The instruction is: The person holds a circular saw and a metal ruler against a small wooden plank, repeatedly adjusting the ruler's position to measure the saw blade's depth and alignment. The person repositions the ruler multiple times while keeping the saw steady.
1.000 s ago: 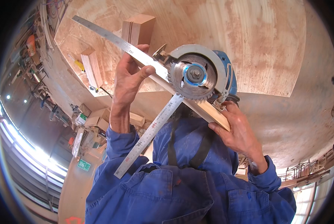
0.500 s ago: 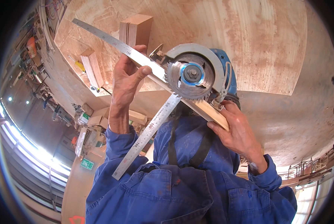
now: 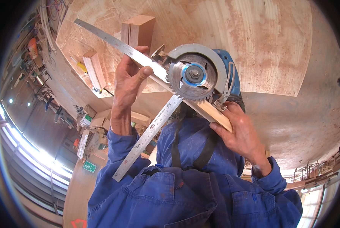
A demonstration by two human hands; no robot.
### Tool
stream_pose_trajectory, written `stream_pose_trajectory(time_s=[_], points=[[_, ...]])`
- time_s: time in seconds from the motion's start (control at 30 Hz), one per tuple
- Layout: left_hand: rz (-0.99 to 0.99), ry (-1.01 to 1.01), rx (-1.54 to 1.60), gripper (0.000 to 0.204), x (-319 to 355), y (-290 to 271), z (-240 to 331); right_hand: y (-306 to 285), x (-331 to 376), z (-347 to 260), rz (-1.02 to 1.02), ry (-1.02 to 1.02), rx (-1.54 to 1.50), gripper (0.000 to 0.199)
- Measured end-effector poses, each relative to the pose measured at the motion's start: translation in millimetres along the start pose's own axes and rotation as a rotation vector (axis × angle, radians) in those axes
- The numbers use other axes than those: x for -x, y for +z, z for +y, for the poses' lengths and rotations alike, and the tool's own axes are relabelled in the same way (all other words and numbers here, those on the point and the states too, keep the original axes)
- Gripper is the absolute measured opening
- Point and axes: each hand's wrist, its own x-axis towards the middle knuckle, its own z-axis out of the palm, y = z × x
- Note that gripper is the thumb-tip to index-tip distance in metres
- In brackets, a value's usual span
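My left hand (image 3: 131,81) is closed on one arm of a steel carpenter's square (image 3: 139,56), thumb on the near side. The square's other arm slants down to the left in front of my sleeve. Its corner sits by the toothed rim of a circular saw's (image 3: 195,74) round blade, which faces me. A narrow wooden strip (image 3: 211,114) runs slantwise beneath the blade. My right hand (image 3: 240,131) grips the strip's lower right end, fingers curled up beside the saw's base. The blue saw body is partly hidden behind the blade and guard.
A large plywood sheet (image 3: 269,49) lies beyond the saw. On it stand a wooden block (image 3: 141,30) and a smaller block (image 3: 94,70), with a yellow-handled tool (image 3: 81,67) beside it. Offcuts (image 3: 139,118) lie below at the left, near cluttered tools along the wall.
The saw and the square's lower arm have shifted slightly left. The blade's slots sit at a different angle. Both hands keep their hold.
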Motion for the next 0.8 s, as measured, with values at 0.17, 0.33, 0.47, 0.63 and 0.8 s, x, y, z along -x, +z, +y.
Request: stream_pose_trajectory(time_s=[0.17,0.33,0.47,0.63,0.8], points=[[-0.004,0.024,-0.017,0.060,1.6,0.0,0.3,1.2,1.3,0.6,-0.009,0.032,-0.023,0.030],[-0.014,-0.003,-0.001,0.060,1.2,-0.2,2.6,0.2,1.8,0.1,-0.030,0.055,-0.006,0.030],[-0.011,0.014,-0.008,0.061,2.3,-0.2,1.9,0.8,2.1,1.2,-0.033,0.062,-0.017,0.030],[0.027,-0.007,0.023,0.060,5.2,-0.9,1.2,-1.0,2.0,3.2,-0.034,0.060,-0.016,0.029],[0.038,0.006,0.039,0.058,8.6,3.6,3.9,-1.5,2.7,6.4,-0.032,0.056,-0.009,0.029]])
